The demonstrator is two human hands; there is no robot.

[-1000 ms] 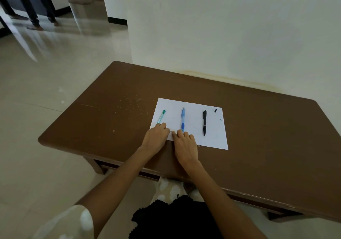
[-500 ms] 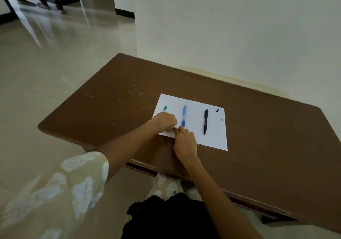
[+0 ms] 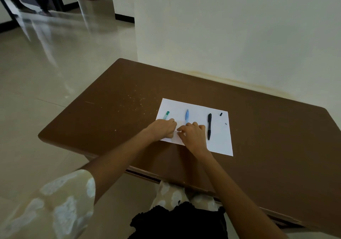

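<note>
The left hand (image 3: 162, 130) and right hand (image 3: 194, 134) meet, their curled fingers pinching a thin, pale, unidentifiable sliver (image 3: 175, 132) between them. Just beyond the grip lies a slim blue plastic pen (image 3: 187, 116).

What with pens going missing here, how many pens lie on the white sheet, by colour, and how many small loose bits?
Green pen: 1
Blue pen: 1
Black pen: 1
Small black bit: 1
Small grey bit: 1
Total: 5
</note>
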